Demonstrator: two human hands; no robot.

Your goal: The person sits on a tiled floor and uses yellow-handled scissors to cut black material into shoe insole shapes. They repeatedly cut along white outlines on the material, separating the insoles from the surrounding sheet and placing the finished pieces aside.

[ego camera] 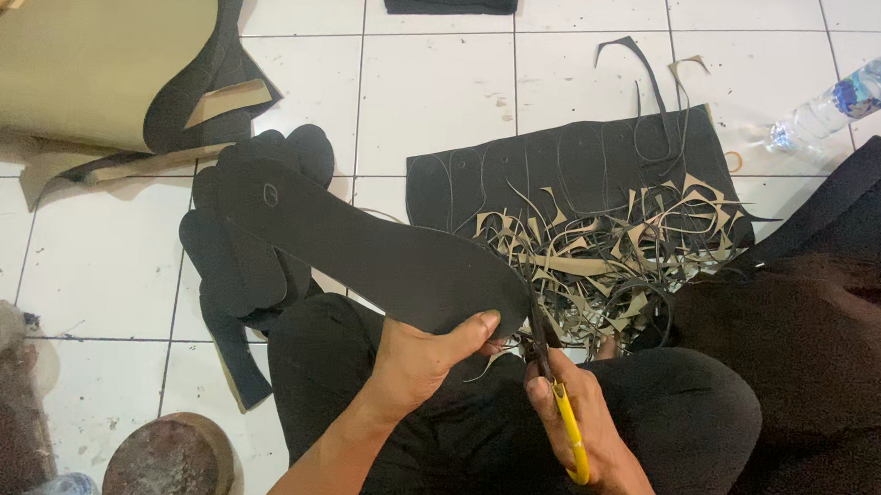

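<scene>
My left hand (426,361) grips the near end of a long black sole-shaped cutout (361,244), holding it out flat toward the upper left. My right hand (577,417) is closed on yellow-handled scissors (562,411), whose blades meet the rounded end of the cutout next to my left thumb. Both hands work above my lap in black trousers (671,406).
A stack of black sole cutouts (237,268) lies on the white tile floor at left. A black sheet (563,164) with a pile of tan and black trimmings (609,245) lies ahead. A clear water bottle (843,97) lies at upper right; tan sheet material (83,54) at upper left.
</scene>
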